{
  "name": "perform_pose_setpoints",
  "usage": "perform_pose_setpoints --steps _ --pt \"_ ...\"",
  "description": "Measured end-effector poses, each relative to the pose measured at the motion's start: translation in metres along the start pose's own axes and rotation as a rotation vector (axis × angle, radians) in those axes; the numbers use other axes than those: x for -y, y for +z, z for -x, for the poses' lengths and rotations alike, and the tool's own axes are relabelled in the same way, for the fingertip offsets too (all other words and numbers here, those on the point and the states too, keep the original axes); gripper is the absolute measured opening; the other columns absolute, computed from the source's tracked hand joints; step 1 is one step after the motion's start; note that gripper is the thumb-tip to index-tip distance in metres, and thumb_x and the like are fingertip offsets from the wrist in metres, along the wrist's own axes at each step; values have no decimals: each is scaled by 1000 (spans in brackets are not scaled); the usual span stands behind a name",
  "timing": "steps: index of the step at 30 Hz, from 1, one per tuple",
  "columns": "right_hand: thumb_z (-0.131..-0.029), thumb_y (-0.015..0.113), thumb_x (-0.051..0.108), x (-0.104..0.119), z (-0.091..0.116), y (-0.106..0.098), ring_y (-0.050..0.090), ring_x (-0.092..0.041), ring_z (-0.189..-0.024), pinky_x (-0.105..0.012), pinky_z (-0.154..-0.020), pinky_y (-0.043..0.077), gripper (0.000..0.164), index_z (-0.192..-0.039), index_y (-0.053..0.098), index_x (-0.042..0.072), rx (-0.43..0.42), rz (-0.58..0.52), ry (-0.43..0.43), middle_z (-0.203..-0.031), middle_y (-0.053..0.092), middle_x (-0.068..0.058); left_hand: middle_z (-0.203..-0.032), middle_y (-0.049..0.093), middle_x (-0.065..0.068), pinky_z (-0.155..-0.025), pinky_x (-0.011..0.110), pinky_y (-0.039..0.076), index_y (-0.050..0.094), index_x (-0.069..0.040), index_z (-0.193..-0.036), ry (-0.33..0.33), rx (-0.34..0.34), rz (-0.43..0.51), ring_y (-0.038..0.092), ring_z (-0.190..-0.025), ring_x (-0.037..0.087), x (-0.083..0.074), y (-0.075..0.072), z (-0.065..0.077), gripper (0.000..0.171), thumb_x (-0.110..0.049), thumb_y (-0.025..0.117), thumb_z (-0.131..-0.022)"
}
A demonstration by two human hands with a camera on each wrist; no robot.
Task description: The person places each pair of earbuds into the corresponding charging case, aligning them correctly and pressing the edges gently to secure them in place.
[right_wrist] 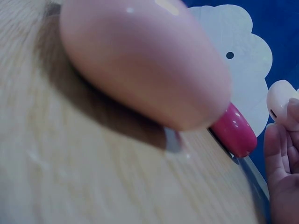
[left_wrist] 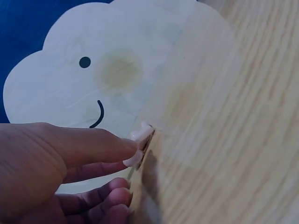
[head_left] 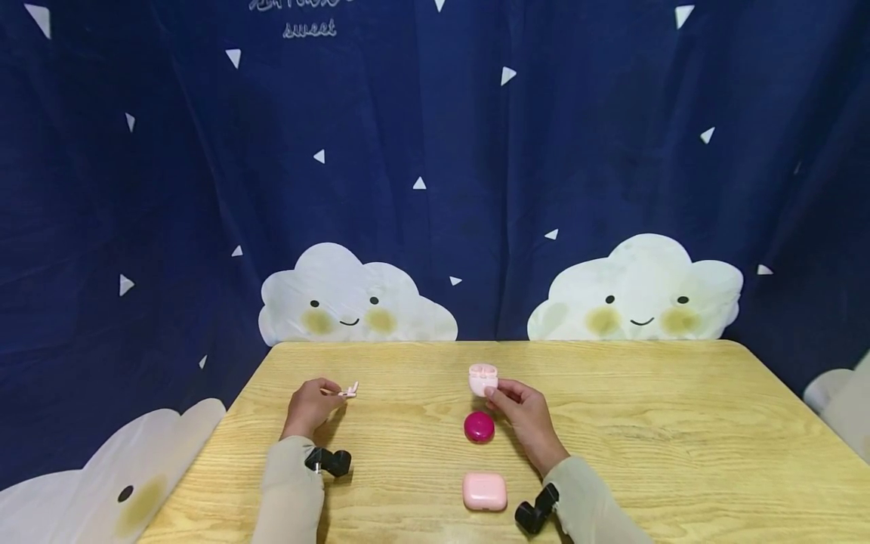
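Lower centre, the right hand (head_left: pixel 525 417) grips an open, pale-pink earbud case (head_left: pixel 482 384); lower left, the left hand (head_left: pixel 311 406) pinches apparently pinkish-white earbuds (head_left: pixel 351 391).

Pale pink earbuds (head_left: pixel 350 391), pinched; pink case (head_left: pixel 482 383), open

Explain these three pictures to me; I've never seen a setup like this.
No robot here: a person works bare-handed. The wide picture comes from a camera worn on the head; the close ones come from the small black cameras on the wrists. The left hand pinches what look like earbuds; the right hand holds a pale case. On the table lie a magenta case and, nearer the person, a pink case, which looms large in the right wrist's picture.
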State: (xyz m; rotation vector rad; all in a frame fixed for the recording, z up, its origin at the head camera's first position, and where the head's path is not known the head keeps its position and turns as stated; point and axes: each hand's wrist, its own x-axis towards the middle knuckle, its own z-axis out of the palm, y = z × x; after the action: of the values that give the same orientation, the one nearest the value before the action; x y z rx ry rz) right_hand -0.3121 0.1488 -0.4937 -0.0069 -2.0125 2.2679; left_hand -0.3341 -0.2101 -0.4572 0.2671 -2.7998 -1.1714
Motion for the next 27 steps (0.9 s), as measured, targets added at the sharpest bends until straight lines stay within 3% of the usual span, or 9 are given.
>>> perform_pose_setpoints --steps 7,27 --pt "-87 73 17 1 0 0 67 -25 -90 -33 -82 55 37 -115 64 -5 -1 12 7 -98 67 -9 -85 67 10 -71 36 43 69 -2 -92 7 -39 -46 59 -81 27 -1 6 -1 19 -14 76 -79" --pt "-86 74 17 0 0 1 67 -26 -88 -33 -81 55 35 -112 65 -5 -2 30 0 -97 67 -10 -87 65 10 -70 35 39 69 -6 -86 -37 -60 -75 57 -82 28 -2 8 -2 17 -19 77 -79"
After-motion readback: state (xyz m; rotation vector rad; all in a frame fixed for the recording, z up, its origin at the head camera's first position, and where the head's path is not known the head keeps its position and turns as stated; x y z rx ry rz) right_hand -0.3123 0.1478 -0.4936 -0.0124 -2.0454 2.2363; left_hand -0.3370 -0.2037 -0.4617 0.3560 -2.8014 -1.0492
